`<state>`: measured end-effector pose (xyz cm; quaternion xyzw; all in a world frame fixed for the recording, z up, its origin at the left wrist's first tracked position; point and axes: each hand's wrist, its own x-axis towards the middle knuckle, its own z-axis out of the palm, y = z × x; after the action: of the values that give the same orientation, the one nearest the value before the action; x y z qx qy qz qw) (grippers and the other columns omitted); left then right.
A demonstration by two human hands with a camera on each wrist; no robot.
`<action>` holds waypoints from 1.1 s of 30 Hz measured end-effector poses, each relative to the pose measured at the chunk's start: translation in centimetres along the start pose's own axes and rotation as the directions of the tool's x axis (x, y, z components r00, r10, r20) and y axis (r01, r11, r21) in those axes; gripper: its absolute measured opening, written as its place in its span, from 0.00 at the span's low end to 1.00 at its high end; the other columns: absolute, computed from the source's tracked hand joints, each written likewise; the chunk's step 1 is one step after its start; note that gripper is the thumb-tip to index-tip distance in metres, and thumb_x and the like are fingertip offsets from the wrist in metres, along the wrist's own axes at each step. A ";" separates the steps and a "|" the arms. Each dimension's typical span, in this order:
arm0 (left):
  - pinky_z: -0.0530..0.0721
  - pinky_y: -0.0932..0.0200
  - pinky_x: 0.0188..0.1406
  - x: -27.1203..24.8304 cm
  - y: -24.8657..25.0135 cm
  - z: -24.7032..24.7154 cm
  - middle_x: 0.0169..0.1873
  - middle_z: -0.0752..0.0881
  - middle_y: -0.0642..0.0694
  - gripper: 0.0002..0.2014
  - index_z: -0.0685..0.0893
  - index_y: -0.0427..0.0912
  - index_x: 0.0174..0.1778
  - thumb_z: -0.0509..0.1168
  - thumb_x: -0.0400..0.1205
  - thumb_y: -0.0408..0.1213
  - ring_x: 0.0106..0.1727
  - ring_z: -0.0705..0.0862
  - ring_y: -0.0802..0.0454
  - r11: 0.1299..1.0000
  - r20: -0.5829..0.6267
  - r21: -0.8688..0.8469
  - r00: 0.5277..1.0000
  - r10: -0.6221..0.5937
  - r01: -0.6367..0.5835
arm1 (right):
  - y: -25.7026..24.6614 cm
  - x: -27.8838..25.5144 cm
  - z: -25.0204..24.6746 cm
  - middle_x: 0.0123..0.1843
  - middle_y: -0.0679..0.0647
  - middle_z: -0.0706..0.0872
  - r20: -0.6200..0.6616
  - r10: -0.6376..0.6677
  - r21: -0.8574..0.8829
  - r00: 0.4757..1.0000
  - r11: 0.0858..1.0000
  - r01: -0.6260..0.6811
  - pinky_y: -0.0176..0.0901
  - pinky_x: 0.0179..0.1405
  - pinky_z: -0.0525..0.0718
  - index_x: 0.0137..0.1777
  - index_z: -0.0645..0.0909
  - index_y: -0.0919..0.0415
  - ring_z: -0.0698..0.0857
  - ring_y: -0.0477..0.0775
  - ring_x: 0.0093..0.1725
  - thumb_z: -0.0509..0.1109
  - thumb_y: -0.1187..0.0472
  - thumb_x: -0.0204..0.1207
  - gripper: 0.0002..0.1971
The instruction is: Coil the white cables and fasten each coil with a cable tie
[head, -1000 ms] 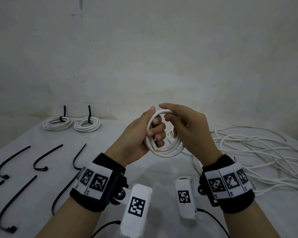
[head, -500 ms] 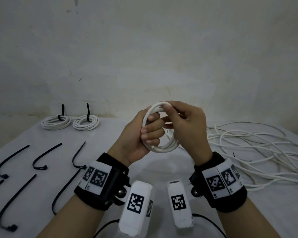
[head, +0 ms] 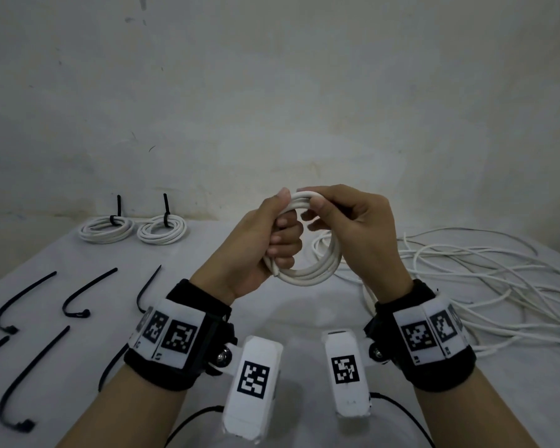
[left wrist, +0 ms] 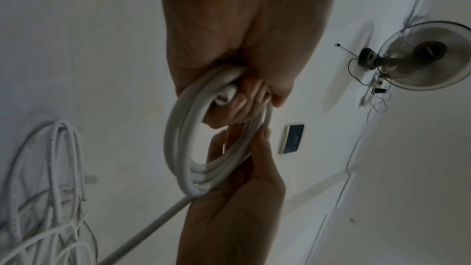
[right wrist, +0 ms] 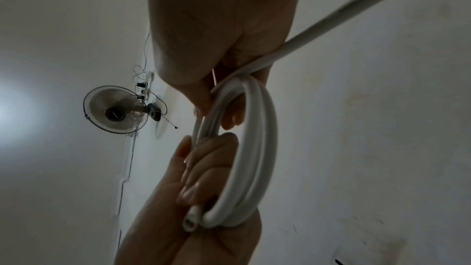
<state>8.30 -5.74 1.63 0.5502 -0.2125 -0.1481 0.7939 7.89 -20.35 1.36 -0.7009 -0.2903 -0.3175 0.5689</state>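
A white cable coil (head: 307,273) of several loops hangs upright above the table in front of me. My left hand (head: 272,234) grips its left side, fingers curled through the ring, with the cut cable end (right wrist: 190,221) poking out below them. My right hand (head: 343,215) pinches the top of the coil (left wrist: 178,134), laying the running cable (right wrist: 356,14) onto it. That strand trails from the loose white cable pile (head: 466,286) on the right. Several black cable ties (head: 84,292) lie on the left of the table.
Two tied white coils (head: 133,227) with upright black tie tails sit at the back left near the wall. The grey cloth-covered table (head: 304,318) lies below my hands. A wall fan (right wrist: 117,109) shows in the wrist views.
Both hands have lifted slightly with the coil. The right hand has swung over the top of the ring, bringing the cable onto it as another turn.
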 end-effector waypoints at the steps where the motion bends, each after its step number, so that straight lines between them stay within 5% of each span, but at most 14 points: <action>1: 0.62 0.69 0.14 0.0 0.0 0.0 0.17 0.59 0.55 0.22 0.62 0.47 0.26 0.52 0.85 0.51 0.16 0.57 0.61 1.000 -0.008 -0.016 1.000 -0.003 0.003 | 0.1 0.0 0.1 0.43 0.55 0.90 -0.003 0.005 -0.008 1.000 1.000 -0.005 0.40 0.37 0.85 0.52 0.87 0.58 0.90 0.52 0.39 0.68 0.66 0.79 0.08; 6: 0.59 0.71 0.09 0.4 1.0 -1.4 0.14 0.59 0.55 0.25 0.63 0.47 0.20 0.50 0.86 0.49 0.12 0.57 0.63 0.965 -0.094 -0.257 0.995 0.030 -0.054 | 1.5 0.2 -1.4 0.38 0.47 0.85 0.023 -0.018 -0.259 1.000 0.966 0.024 0.36 0.34 0.83 0.56 0.86 0.54 0.85 0.45 0.33 0.65 0.65 0.82 0.10; 9: 0.59 0.71 0.08 0.3 1.7 -2.6 0.14 0.60 0.55 0.25 0.65 0.48 0.20 0.50 0.85 0.49 0.12 0.58 0.63 0.931 -0.144 -0.349 0.988 0.056 -0.104 | 2.4 -0.2 -3.9 0.31 0.46 0.81 0.153 0.103 -0.308 0.983 0.950 -0.052 0.35 0.34 0.82 0.54 0.81 0.46 0.82 0.45 0.28 0.64 0.66 0.82 0.12; 13: 0.60 0.72 0.09 0.3 1.9 -3.1 0.14 0.61 0.54 0.25 0.66 0.47 0.21 0.51 0.85 0.49 0.11 0.60 0.61 0.878 -0.187 -0.447 0.978 0.092 -0.168 | 3.8 -1.4 -7.4 0.35 0.52 0.83 0.242 0.247 -0.302 0.938 0.938 -0.169 0.42 0.36 0.81 0.51 0.74 0.48 0.84 0.53 0.30 0.63 0.70 0.82 0.13; 17: 0.60 0.72 0.09 0.4 1.9 -3.4 0.14 0.61 0.54 0.25 0.66 0.47 0.21 0.51 0.86 0.49 0.12 0.60 0.60 0.837 -0.250 -0.495 0.961 0.122 -0.235 | 4.2 -2.6 -9.5 0.34 0.47 0.83 0.345 0.327 -0.465 0.880 0.874 -0.142 0.39 0.39 0.82 0.49 0.73 0.38 0.84 0.49 0.32 0.64 0.68 0.81 0.18; 23: 0.61 0.72 0.10 0.3 2.0 -3.5 0.14 0.61 0.54 0.26 0.68 0.47 0.19 0.51 0.86 0.49 0.12 0.61 0.60 0.784 -0.278 -0.537 0.943 0.185 -0.312 | 3.2 -1.2 -10.9 0.34 0.48 0.84 0.186 0.187 -0.457 0.965 0.885 -0.083 0.37 0.35 0.80 0.47 0.73 0.38 0.82 0.50 0.29 0.63 0.68 0.82 0.18; 27: 0.61 0.72 0.11 0.2 2.5 -4.3 0.14 0.62 0.54 0.26 0.68 0.47 0.19 0.50 0.86 0.48 0.12 0.61 0.60 0.754 -0.310 -0.546 0.924 0.223 -0.365 | 4.2 -2.0 -10.3 0.35 0.47 0.83 0.297 0.293 -0.486 0.909 0.865 -0.120 0.40 0.34 0.79 0.49 0.74 0.43 0.79 0.46 0.28 0.63 0.69 0.82 0.15; 33: 0.62 0.71 0.11 0.3 2.5 -5.2 0.14 0.62 0.54 0.25 0.67 0.46 0.20 0.50 0.86 0.48 0.12 0.61 0.59 0.678 -0.378 -0.591 0.892 0.246 -0.437 | 0.5 1.6 -10.7 0.34 0.48 0.84 0.027 -0.012 -0.345 1.000 0.938 0.020 0.34 0.27 0.72 0.48 0.80 0.37 0.74 0.46 0.27 0.63 0.61 0.77 0.14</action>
<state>11.12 -0.76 2.45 0.1973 -0.1365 0.0146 0.9707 8.02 -30.86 3.92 -0.7912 -0.2428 -0.3596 0.4310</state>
